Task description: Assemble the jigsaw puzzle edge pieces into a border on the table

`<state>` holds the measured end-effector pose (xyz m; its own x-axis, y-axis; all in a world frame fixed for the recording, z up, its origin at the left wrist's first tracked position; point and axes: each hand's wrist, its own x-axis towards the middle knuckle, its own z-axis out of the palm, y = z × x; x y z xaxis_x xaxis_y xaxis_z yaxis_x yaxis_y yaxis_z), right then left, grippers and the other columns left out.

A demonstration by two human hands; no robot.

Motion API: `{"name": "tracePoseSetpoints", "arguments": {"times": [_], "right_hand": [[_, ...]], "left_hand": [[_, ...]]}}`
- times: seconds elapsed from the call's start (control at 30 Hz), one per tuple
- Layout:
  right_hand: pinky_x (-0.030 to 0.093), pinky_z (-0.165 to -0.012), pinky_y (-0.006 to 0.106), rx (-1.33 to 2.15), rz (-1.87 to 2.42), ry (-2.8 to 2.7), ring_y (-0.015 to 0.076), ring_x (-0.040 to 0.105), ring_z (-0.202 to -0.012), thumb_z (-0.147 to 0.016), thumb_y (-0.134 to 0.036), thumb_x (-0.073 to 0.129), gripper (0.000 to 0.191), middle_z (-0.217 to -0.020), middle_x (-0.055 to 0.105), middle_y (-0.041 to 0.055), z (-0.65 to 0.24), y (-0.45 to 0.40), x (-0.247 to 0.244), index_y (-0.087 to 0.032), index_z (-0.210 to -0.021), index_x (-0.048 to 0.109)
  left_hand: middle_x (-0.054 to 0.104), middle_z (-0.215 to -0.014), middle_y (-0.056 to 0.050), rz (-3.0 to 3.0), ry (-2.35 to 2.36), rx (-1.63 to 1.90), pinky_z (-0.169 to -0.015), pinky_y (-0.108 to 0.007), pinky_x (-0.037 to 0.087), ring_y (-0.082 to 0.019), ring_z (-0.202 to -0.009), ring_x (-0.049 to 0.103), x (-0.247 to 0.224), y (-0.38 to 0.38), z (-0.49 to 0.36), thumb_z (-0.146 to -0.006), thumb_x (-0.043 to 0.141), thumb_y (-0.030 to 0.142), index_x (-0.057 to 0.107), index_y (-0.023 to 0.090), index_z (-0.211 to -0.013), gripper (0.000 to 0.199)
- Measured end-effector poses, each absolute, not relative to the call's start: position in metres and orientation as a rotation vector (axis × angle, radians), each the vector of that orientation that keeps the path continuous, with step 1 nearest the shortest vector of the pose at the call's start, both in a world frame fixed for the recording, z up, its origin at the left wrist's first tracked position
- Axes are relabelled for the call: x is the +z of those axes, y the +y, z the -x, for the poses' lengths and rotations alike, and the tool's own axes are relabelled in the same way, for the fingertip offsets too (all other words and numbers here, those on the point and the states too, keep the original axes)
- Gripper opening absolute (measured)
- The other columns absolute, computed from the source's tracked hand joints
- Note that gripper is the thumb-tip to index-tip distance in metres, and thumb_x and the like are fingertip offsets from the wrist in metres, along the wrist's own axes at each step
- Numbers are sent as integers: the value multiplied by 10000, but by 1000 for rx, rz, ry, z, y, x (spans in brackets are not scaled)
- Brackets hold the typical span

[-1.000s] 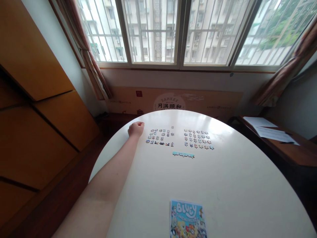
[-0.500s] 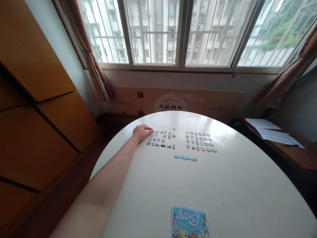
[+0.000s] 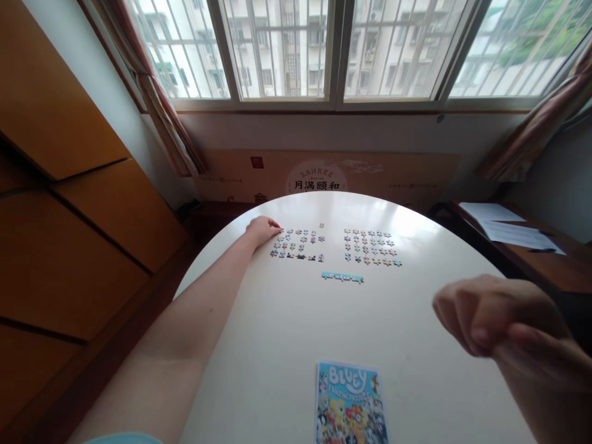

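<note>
My left hand [image 3: 263,230] reaches to the far left of the table, fingers pinched at a puzzle piece [image 3: 281,230] at the corner of the left group. Beside it, loose puzzle pieces [image 3: 301,256] lie in rows. A second group of pieces [image 3: 364,249] lies to the right. Nearer than both is a joined strip of puzzle pieces [image 3: 342,277], mostly light blue. Over the table's right side, my right hand [image 3: 499,317] is raised with its fingers curled closed, a little blurred. Whatever it may hold is hidden.
A blue picture card [image 3: 351,401] reading "Bluey" lies near the front of the round white table [image 3: 259,370]. At the right, a brown side table [image 3: 568,271] bears paper sheets [image 3: 518,237] and dark pens. Wooden cabinets [image 3: 83,259] stand at the left, and a barred window is ahead.
My right hand has come into view from the right, closed. My left hand stays at the same corner piece. The view has tipped down slightly, showing more of the picture card.
</note>
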<state>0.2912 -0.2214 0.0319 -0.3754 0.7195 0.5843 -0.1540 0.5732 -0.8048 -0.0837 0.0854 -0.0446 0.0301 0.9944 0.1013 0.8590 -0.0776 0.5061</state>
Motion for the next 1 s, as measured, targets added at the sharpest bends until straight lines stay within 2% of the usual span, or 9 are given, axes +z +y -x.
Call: {"name": "tracePoseSetpoints", "arguments": {"times": [0.1, 0.23, 0.43, 0.6, 0.67, 0.77, 0.87, 1.0], "right_hand": [[328, -444, 269, 1053, 424, -1614, 108, 476, -475, -963, -320, 611, 204, -554, 573, 9, -283, -203, 33, -195, -880, 749], [354, -447, 261, 1074, 448, -1550, 104, 520, -481, -953, -265, 627, 182, -598, 609, 17, -286, -188, 21, -179, -884, 772], [360, -423, 236, 1069, 538, -1478, 97, 536, -468, -930, -279, 669, 150, -595, 611, 7, -290, -184, 16, -201, -886, 789], [382, -423, 213, 1054, 759, -1386, 85, 531, -468, -907, -328, 706, 158, -568, 597, -6, -285, -180, 13, -210, -844, 789], [402, -426, 202, 1078, 883, -1365, 80, 532, -471, -900, -364, 713, 187, -569, 597, -8, -281, -177, 8, -204, -831, 782], [414, -410, 186, 1149, 1067, -1357, 81, 553, -480, -879, -433, 720, 256, -597, 604, -4, -273, -172, 0, -184, -834, 764], [421, -392, 174, 1226, 1185, -1371, 93, 595, -514, -844, -458, 741, 294, -676, 634, 10, -262, -170, -7, -171, -907, 756], [442, -392, 167, 1282, 1231, -1416, 120, 657, -602, -830, -450, 747, 330, -815, 685, 44, -252, -171, -13, -172, -1006, 748]], "left_hand": [[721, -891, -58, -1942, 1875, 688, -759, -301, 460, -214, -825, 625, -46, 83, 82, -691, 818, 363, 804, 217, -857, 222], [692, -834, -56, -1846, 1835, 803, -708, -296, 442, -198, -775, 599, -46, 79, 81, -675, 823, 311, 789, 186, -850, 218], [685, -757, -52, -1669, 1702, 969, -690, -306, 451, -176, -692, 586, -40, 75, 76, -616, 869, 300, 734, 161, -746, 233], [711, -835, -73, -1538, 1578, 1081, -664, -274, 461, -142, -692, 580, -19, 59, 61, -723, 800, 235, 698, 143, -838, 179], [708, -861, -68, -1432, 1439, 1110, -647, -259, 459, -120, -672, 565, -7, 38, 46, -755, 765, 200, 707, 151, -910, 173], [707, -886, -52, -1333, 1158, 1061, -624, -250, 457, -101, -638, 551, 8, -12, 14, -750, 759, 162, 727, 193, -1038, 291], [703, -849, -58, -1298, 1012, 1008, -582, -236, 445, -100, -626, 569, 13, -70, -19, -754, 755, 183, 749, 170, -956, 203], [704, -785, -55, -1182, 938, 956, -525, -225, 436, -132, -626, 637, 9, -123, -43, -741, 771, 191, 701, 154, -898, 176]]}}
